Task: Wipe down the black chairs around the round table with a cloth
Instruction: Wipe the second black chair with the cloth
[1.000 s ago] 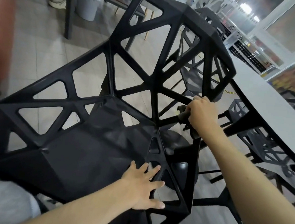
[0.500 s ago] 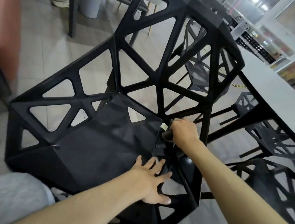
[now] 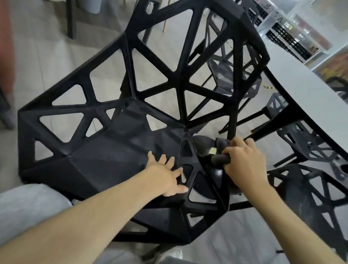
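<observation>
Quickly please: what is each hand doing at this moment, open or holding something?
Left hand: open, fingers spread flat on the black chair seat.
Right hand: closed around the dark cloth at the chair's side.

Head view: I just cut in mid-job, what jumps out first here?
The big black chair with its open triangular lattice fills the middle of the view. The right hand grips a dark cloth against the chair's right edge, while the left hand lies flat, fingers spread, on the seat's front right part. The grey round table curves along the right, with more black chairs under and beside it.
</observation>
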